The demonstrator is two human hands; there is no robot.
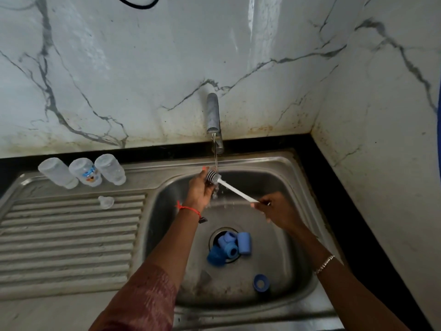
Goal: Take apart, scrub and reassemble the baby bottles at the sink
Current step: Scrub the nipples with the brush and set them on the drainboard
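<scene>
The bottle brush is held under the tap: handle gripped by the right hand, bristles cupped by the left hand. Three bottles are drained upside down beside the sink; blue caps inside it seemingly remain unscrubbed.

Count, everything placed off the tap, 1 of those:
- Clear bottles: 3, in a row left of the tap. Plain bottle is farthest from it, printed bottle in the middle, second plain bottle nearest.
- Clear teat: 1, left of the tap.
- Blue parts: 5. 4 are bunched straight out from the tap: tall cap, first collar, second collar, dark cap. They overlap, so that's my best read. The loose ring lies farther from the tap.
- Brush: 1, under the tap.
</scene>
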